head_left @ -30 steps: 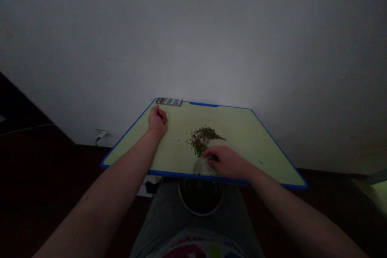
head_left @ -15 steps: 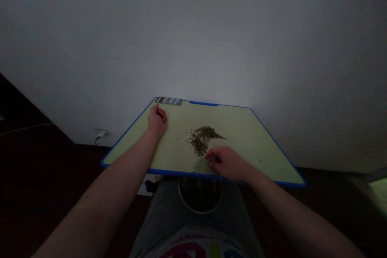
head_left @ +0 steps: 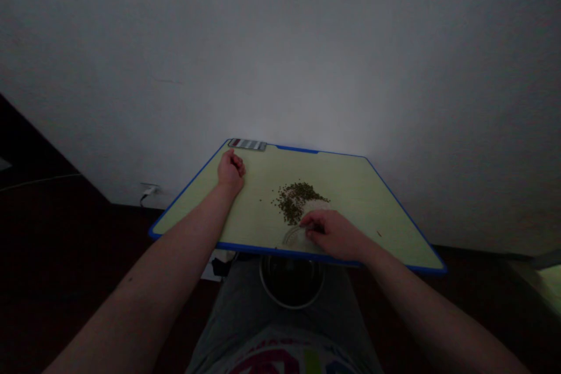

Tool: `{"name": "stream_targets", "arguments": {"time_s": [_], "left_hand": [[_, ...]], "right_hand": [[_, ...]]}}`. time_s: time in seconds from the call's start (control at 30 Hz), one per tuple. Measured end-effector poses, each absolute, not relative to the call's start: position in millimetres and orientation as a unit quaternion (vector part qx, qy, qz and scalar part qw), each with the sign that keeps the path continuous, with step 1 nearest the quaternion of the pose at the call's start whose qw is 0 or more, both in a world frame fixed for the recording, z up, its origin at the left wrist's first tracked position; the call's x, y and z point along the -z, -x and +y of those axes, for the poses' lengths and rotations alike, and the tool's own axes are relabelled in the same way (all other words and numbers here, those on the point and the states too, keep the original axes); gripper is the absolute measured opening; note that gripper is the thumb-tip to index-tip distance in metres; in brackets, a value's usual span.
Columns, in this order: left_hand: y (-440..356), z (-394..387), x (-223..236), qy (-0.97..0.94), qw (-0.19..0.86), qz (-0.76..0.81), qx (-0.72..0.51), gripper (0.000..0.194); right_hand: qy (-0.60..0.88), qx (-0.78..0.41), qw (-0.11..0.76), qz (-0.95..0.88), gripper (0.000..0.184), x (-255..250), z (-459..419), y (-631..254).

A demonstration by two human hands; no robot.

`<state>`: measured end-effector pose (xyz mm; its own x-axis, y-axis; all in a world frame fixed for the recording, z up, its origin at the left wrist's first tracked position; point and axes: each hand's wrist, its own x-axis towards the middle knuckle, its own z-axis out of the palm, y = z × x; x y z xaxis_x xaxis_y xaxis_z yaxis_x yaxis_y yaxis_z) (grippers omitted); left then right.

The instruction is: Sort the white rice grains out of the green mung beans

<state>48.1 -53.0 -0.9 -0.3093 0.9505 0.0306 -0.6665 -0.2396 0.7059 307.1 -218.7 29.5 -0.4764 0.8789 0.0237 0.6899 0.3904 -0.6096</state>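
Along the near edge of the table [head_left: 249,210], we have the clear round dish [head_left: 294,238], without a long axis, lying left of and partly under our right hand [head_left: 335,235], the nearer one; its fingers bend over the rim, pinching or not, we cannot tell. Small dark-green beans [head_left: 291,204] and pale grains [head_left: 317,205] lie just beyond. Our left hand [head_left: 231,172], fingers curled, rests far left near the phone [head_left: 248,145].
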Motion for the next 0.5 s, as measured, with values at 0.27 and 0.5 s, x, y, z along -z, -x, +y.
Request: {"name": "stream_targets", "arguments": {"time_s": [0.27, 0.5], "left_hand": [[-48, -54, 1, -0.24, 0.537, 0.306, -0.749, 0.032], [-48, -51, 3, -0.24, 0.532, 0.295, -0.756, 0.031]], "right_hand": [[0.413, -0.226, 0.165, -0.867, 0.02, -43, -208, -267], [0.395, -0.219, 0.126, -0.883, 0.023, -40, -213, -271]]}}
